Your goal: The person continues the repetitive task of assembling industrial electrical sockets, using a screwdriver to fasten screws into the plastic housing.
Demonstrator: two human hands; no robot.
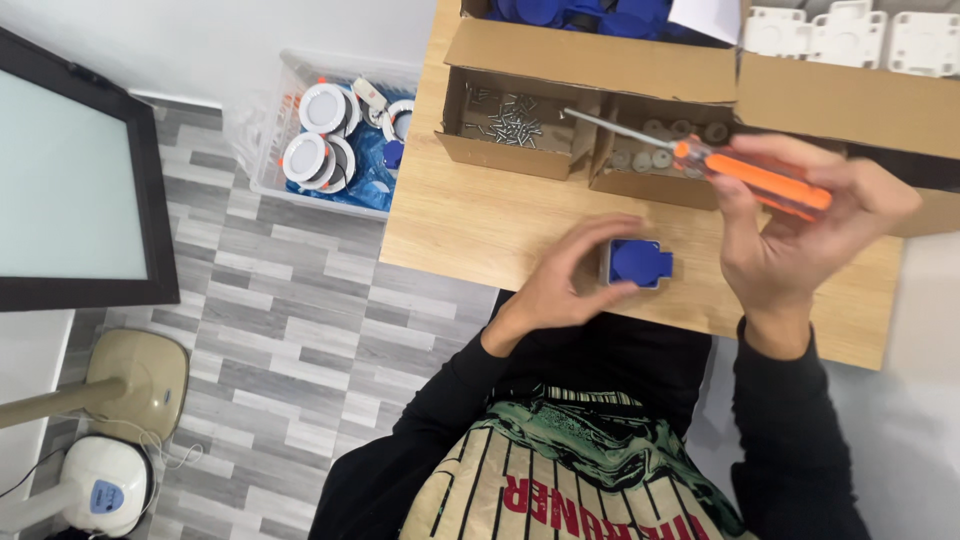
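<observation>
Left hand (572, 278): your fingers clasp the blue socket insert (640, 262) on the wooden table (470, 225).
Right hand (800, 225): you grip the orange-handled screwdriver (745, 172), tip over the screw box (510, 125).

blue socket part (640, 262) under left hand (570, 280): smooth plastic, slight sheen, grey plastic rim. screwdriver (740, 172) in right hand (800, 235): translucent glossy orange plastic handle, bright polished metal shaft. table (470, 225): light wood-grain top, matt, smooth. cardboard boxes (600, 60) at 12 o'clock: plain brown, matt, raw-cut edges. screws (510, 122) in small box: shiny metal. white parts (860, 35) at 1 o'clock: matt moulded plastic. clear bin (262, 150) at 10 o'clock: thin translucent plastic, glossy white rings inside. floor (290, 330): grey wood-look planks, low sheen. sleeves (790, 430): black matt cloth
</observation>
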